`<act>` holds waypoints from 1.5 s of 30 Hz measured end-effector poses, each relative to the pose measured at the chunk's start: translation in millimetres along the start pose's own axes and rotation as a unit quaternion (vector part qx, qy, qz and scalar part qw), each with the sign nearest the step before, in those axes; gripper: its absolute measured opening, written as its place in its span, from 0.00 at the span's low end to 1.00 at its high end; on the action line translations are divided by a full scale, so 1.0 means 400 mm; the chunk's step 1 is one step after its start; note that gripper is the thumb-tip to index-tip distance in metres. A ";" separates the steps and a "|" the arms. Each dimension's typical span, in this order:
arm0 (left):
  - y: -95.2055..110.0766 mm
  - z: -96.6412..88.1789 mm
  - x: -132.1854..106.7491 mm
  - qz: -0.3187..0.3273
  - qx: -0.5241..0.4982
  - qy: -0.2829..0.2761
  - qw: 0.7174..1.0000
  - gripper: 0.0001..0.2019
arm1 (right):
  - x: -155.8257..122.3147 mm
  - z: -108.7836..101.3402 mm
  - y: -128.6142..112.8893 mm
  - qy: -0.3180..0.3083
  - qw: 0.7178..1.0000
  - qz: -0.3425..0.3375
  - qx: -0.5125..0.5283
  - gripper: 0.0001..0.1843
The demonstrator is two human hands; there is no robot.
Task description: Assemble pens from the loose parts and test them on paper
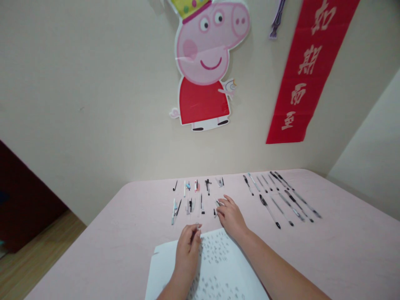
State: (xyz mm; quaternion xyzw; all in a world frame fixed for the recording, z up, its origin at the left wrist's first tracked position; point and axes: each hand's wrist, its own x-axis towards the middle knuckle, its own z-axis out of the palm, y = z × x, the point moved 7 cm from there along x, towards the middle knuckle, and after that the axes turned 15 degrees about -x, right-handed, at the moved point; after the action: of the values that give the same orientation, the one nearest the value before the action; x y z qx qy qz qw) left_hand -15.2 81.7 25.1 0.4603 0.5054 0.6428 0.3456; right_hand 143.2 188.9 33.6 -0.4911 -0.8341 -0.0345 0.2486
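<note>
Floor: wood-look boards (34,254) at the far left, beside a dark reddish-brown panel (21,208)
Desk: the pink desk (93,246) spans the view, its back edge along the pale wall (93,104)
Taken-apart pens, back row: a short dark piece (175,186) at the left end, then a white barrel (184,189) with a blue piece (188,186) beside it, a pink piece (196,186), a cluster of black pieces (208,186) and a clear-and-dark group (221,182)
Taken-apart pens, front row: a pale blue and white barrel (173,211) with a dark refill (179,207) slanting beside it, then a clear-and-black cluster (190,205) and a thin black refill (202,204)
Left hand: the person's left hand (188,246) is over the paper, fingers curled and thumb close to the index finger, a small clear piece (197,226) pinched at the tips
Pig cut-out: a pig figure (204,100) in red on the wall above the pieces
Paper: a white sheet (165,258) lies under the left hand and forearm, its rows of small dark marks too blurred to read
Right hand: the right hand (230,216) reaches to small black pen parts (215,212) at the right end of the front row, fingers bent and partly spread; whether they grip any part cannot be told
Whole pens: two slanting rows at the right, a back row (248,185) and a front row (269,211), well apart from the pieces
Banner: red strip (292,104) with four pale Chinese characters, at the right of the wall
</note>
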 end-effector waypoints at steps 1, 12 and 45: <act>0.003 -0.002 0.001 0.009 0.006 0.003 1.000 0.10 | 0.000 0.000 0.000 0.002 1.000 0.001 0.006 0.12; 0.001 -0.013 0.010 0.067 0.080 0.006 0.995 0.09 | -0.020 -0.020 -0.060 0.004 0.972 -0.007 0.236 0.12; -0.012 0.004 0.012 0.067 0.134 -0.059 0.987 0.10 | -0.055 0.052 -0.123 -0.181 0.803 0.135 0.552 0.12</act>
State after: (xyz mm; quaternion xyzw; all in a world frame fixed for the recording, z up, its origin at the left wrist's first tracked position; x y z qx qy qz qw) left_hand -15.3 87.7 21.5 0.5723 0.5339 0.5628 0.2658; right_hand 102.7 152.1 14.9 -0.3761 -0.6672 0.5552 0.3243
